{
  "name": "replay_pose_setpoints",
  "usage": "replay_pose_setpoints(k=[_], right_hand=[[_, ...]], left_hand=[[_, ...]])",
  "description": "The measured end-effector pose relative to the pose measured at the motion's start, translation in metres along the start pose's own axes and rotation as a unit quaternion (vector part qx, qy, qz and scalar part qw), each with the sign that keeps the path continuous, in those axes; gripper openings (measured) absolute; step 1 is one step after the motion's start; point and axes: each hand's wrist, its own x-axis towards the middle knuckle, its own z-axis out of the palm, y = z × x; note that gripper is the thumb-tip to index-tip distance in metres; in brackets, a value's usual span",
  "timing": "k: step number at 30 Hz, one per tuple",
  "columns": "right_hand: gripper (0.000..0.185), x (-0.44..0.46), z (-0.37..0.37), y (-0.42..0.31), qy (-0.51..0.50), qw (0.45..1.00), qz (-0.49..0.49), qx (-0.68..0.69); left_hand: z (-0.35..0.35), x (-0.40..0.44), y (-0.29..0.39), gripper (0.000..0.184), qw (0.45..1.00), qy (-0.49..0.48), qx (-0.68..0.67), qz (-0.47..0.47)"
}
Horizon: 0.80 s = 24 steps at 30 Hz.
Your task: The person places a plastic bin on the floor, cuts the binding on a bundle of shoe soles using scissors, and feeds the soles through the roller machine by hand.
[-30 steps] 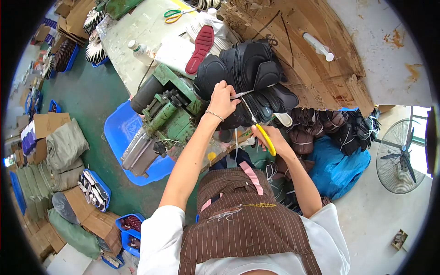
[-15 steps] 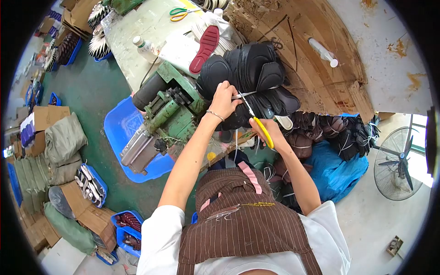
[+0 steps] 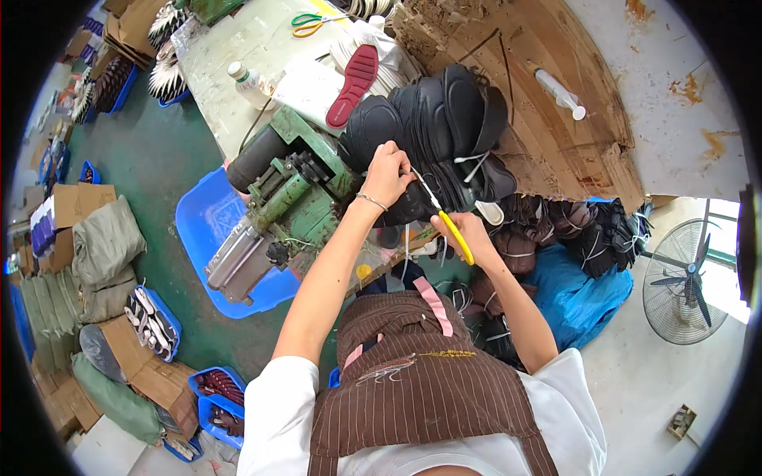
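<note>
My right hand (image 3: pixel 468 236) is closed around the yellow handles of a pair of scissors (image 3: pixel 454 230). The metal blades point up and left, their tip close to the fingers of my left hand (image 3: pixel 389 176). That left hand is pinched together against a bundle of black shoe soles (image 3: pixel 425 111); what lies between its fingers is hidden. A short white tie (image 3: pixel 471 161) rests loose on the right side of the bundle, its ends spread apart. The soles are fanned out in stacks on the table.
A green machine (image 3: pixel 305 198) stands left of the bundle, above a blue basin (image 3: pixel 194 214). A red sole (image 3: pixel 355 83), a white bottle (image 3: pixel 248 79) and other scissors (image 3: pixel 309 25) lie behind. Cardboard (image 3: pixel 548 47) with a syringe (image 3: pixel 559 94) is at right, near a fan (image 3: pixel 686 282).
The white tie that was stretched across the soles has come apart and shifted right. The bundle has spread. The scissors' blades have moved slightly down from where the tie was.
</note>
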Motion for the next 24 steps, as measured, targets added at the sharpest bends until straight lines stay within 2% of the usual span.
replay_pose_setpoints(k=[3,4,6,7,9,10,14,18,20,24], right_hand=[[0.044,-0.007,-0.003,-0.004,0.046,0.998,-0.046,0.001],[0.04,-0.004,-0.009,-0.007,0.055,0.996,-0.057,-0.038],[0.036,-0.007,-0.023,-0.045,0.12,0.982,-0.136,-0.047],[0.031,0.005,-0.023,-0.052,0.129,0.98,-0.147,0.045],[0.024,0.022,-0.037,-0.091,0.168,0.958,-0.234,-0.012],[0.025,0.027,-0.046,-0.118,0.17,0.954,-0.236,-0.077],[0.04,0.091,-0.05,-0.193,0.192,0.911,-0.268,-0.246],[0.044,0.19,-0.026,-0.228,0.171,0.901,-0.198,-0.346],[0.038,0.232,-0.011,-0.232,0.157,0.902,-0.156,-0.371],[0.032,0.297,0.007,-0.212,0.154,0.928,-0.096,-0.325]], left_hand=[[0.0,-0.003,0.003,0.026,0.999,0.026,-0.026,-0.007],[0.0,-0.006,0.004,0.027,0.998,0.043,-0.044,-0.008],[0.003,-0.01,0.011,0.027,0.995,0.086,-0.044,-0.004],[0.005,-0.013,0.016,0.027,0.993,0.105,-0.053,-0.012],[0.004,-0.018,0.024,0.023,0.991,0.124,-0.037,-0.019],[0.003,-0.021,0.031,0.022,0.989,0.139,-0.034,-0.025],[0.007,-0.031,0.04,0.02,0.985,0.161,-0.031,-0.062],[-0.001,-0.044,0.056,0.018,0.981,0.163,-0.025,-0.099],[-0.001,-0.054,0.06,0.022,0.976,0.159,-0.051,-0.137],[-0.002,-0.071,0.066,0.035,0.964,0.152,-0.08,-0.203]])
